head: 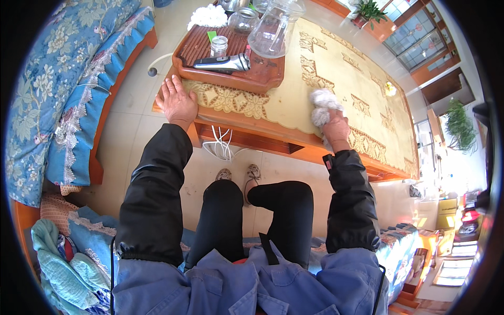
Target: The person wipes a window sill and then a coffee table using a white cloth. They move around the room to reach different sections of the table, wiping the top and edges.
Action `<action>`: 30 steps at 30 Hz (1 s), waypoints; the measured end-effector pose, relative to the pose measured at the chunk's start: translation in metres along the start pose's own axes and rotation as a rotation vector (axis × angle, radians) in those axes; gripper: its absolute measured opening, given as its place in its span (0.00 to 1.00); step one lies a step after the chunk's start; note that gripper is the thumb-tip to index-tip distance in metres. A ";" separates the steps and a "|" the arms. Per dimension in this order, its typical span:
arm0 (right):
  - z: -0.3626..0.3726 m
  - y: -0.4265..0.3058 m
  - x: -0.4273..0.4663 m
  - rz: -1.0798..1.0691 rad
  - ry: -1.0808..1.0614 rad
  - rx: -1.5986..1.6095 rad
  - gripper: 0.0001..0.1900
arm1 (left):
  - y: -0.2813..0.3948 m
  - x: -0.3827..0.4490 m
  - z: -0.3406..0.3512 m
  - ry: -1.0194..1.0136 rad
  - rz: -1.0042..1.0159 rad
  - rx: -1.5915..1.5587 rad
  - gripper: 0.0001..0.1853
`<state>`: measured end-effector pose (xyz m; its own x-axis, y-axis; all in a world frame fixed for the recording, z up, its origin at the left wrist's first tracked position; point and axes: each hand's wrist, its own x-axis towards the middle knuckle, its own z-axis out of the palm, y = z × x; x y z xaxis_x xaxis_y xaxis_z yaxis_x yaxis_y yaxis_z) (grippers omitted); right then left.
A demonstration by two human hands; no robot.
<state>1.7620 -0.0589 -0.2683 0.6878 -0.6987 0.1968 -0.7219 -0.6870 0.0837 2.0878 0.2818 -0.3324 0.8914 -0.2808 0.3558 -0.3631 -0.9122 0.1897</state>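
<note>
My right hand (pixel 337 128) grips a fluffy grey-white cloth or duster (pixel 325 103) against the yellow tablecloth (pixel 291 106), near the front edge of a low wooden table (pixel 252 138). Part of the cloth is hidden under my fingers. My left hand (pixel 178 99) rests flat, palm down and fingers spread, on the table's front left corner, holding nothing. Just beyond it stands a reddish-brown wooden tea tray (pixel 236 80). On the tray lie an electric shaver (pixel 222 63) and a small glass jar (pixel 219 46). A clear glass pitcher (pixel 271 37) stands at the tray's right side.
Behind the small jar are a round glass pot (pixel 243 21) and a white fluffy bundle (pixel 208 16). White cables (pixel 222 147) hang below the table by an open shelf. A sofa with a blue floral cover (pixel 51 78) stands at left. A yellow object (pixel 390 89) lies on the tablecloth's far right.
</note>
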 end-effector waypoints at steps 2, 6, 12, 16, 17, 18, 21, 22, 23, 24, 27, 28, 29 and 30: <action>0.001 -0.006 0.004 0.078 0.055 0.021 0.26 | -0.002 0.001 0.002 -0.006 0.005 -0.039 0.42; 0.005 -0.067 -0.011 -0.145 0.146 0.034 0.22 | -0.009 -0.004 -0.002 -0.073 0.093 -0.031 0.45; 0.001 -0.058 -0.047 -0.534 0.185 0.166 0.23 | -0.031 -0.080 -0.075 -0.135 0.386 -0.452 0.40; -0.014 0.000 -0.032 -0.006 0.035 0.059 0.23 | -0.054 -0.156 -0.216 -0.489 0.414 -1.016 0.32; -0.016 -0.002 -0.029 -0.070 0.059 0.132 0.23 | -0.055 -0.169 -0.256 -0.522 0.459 -1.087 0.31; -0.017 -0.011 -0.027 -0.062 0.068 0.158 0.23 | -0.050 -0.178 -0.291 -0.536 0.528 -1.162 0.30; -0.011 -0.076 -0.035 -0.104 0.083 0.094 0.21 | -0.021 -0.190 -0.374 -0.558 0.843 -1.297 0.27; -0.009 -0.097 -0.042 -0.213 0.132 0.152 0.20 | -0.009 -0.191 -0.390 -0.591 0.988 -1.450 0.25; -0.009 -0.112 -0.046 -0.260 0.124 0.145 0.20 | 0.003 -0.194 -0.403 -0.635 1.119 -1.590 0.23; -0.009 -0.119 -0.050 -0.396 0.133 0.204 0.20 | 0.013 -0.196 -0.412 -0.688 1.228 -1.694 0.23; -0.011 -0.121 -0.059 -0.305 0.217 0.216 0.20 | 0.029 -0.209 -0.429 -0.817 1.376 -1.875 0.24; -0.012 -0.115 -0.060 -0.259 0.218 0.199 0.20 | 0.031 -0.215 -0.433 -0.843 1.399 -1.914 0.24; -0.013 -0.109 -0.061 -0.303 0.207 0.246 0.19 | 0.032 -0.221 -0.436 -0.868 1.412 -1.952 0.24; -0.013 -0.106 -0.060 -0.291 0.201 0.250 0.19 | 0.033 -0.227 -0.438 -0.891 1.425 -1.985 0.24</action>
<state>1.7958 0.0586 -0.2763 0.8131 -0.4333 0.3888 -0.4424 -0.8940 -0.0710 1.7544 0.4461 -0.0062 -0.2419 -0.5841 0.7748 0.2121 0.7474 0.6296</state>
